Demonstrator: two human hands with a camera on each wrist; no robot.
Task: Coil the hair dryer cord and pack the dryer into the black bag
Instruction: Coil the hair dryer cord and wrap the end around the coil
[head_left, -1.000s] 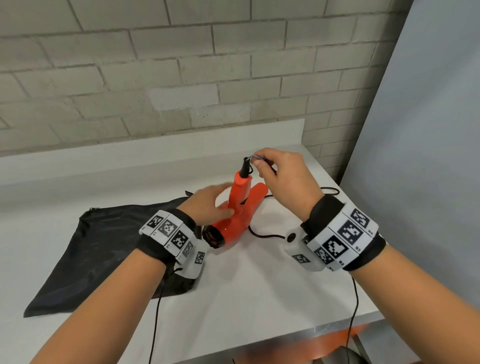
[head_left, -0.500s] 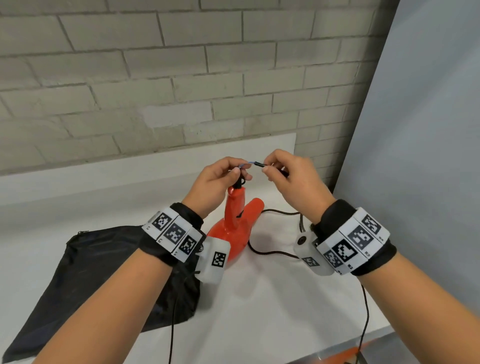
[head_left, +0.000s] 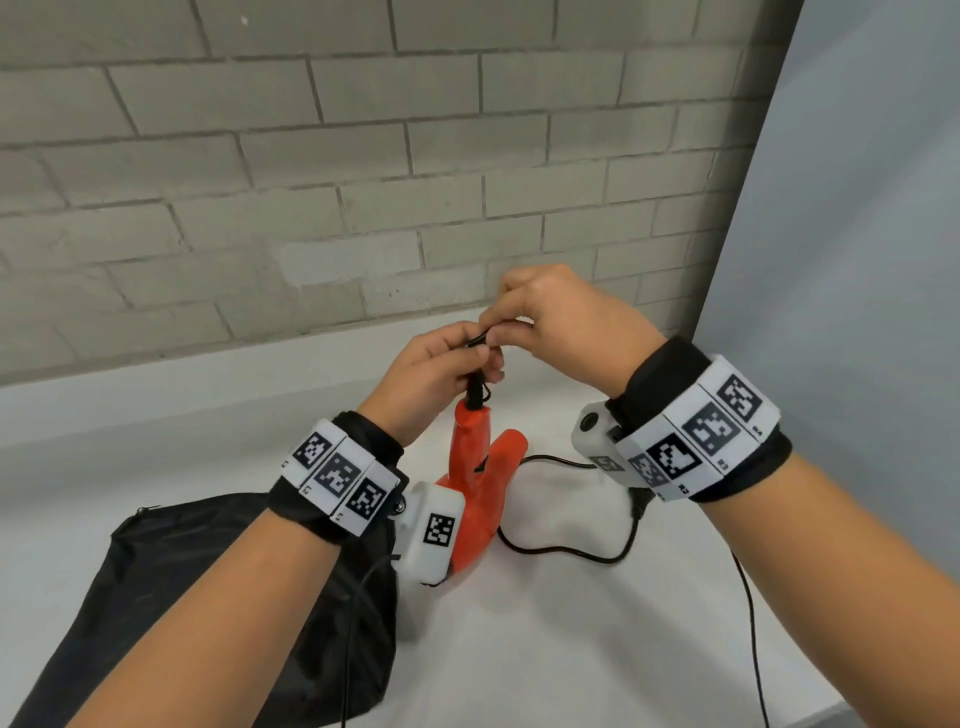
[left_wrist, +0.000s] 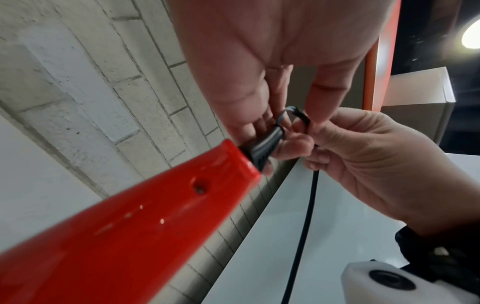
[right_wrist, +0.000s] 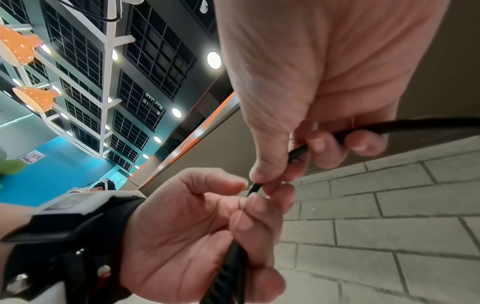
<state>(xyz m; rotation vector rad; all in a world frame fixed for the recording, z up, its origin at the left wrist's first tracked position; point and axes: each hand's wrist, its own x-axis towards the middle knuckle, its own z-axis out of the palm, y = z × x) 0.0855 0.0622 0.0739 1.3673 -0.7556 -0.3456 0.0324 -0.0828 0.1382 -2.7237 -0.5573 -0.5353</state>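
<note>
The orange hair dryer (head_left: 478, 467) stands on the white table with its handle (left_wrist: 145, 222) pointing up. My left hand (head_left: 436, 371) grips the black cord sleeve (left_wrist: 262, 147) at the handle's top. My right hand (head_left: 550, 322) pinches the black cord (right_wrist: 298, 153) just beside it, fingertips of both hands meeting. The rest of the cord (head_left: 566, 551) lies loose on the table to the right of the dryer. The black bag (head_left: 218, 597) lies flat at the left, partly under my left forearm.
A grey brick wall (head_left: 363, 156) rises behind the white table (head_left: 545, 649). A pale panel (head_left: 857, 260) stands at the right. The table's front edge runs at the bottom right, where a thin cable (head_left: 753, 623) hangs over.
My left hand left the dryer's body and rose to the cord sleeve at the handle top. My right hand lifted slightly with the cord, and both hands now meet there.
</note>
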